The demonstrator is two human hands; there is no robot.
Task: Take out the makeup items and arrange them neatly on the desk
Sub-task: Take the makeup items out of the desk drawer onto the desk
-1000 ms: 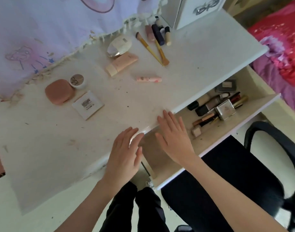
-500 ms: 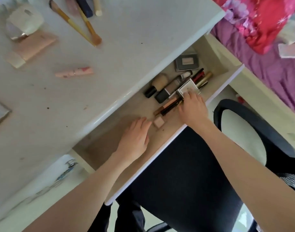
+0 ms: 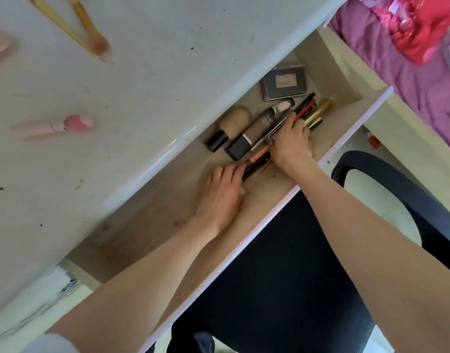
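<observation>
We see both hands inside the open pale wooden drawer (image 3: 152, 220) under the white desk top (image 3: 147, 80). Our left hand (image 3: 220, 197) curls its fingers around black and tan pencil-like sticks (image 3: 255, 163). At two o'clock from it, our right hand (image 3: 292, 142) grips a flat silver-edged mirrored case (image 3: 275, 131). A round beige brush with black base (image 3: 230, 126) lies at eleven o'clock, a grey rectangular palette (image 3: 284, 84) at twelve. A pink lipstick tube (image 3: 53, 126) rests on the desk.
</observation>
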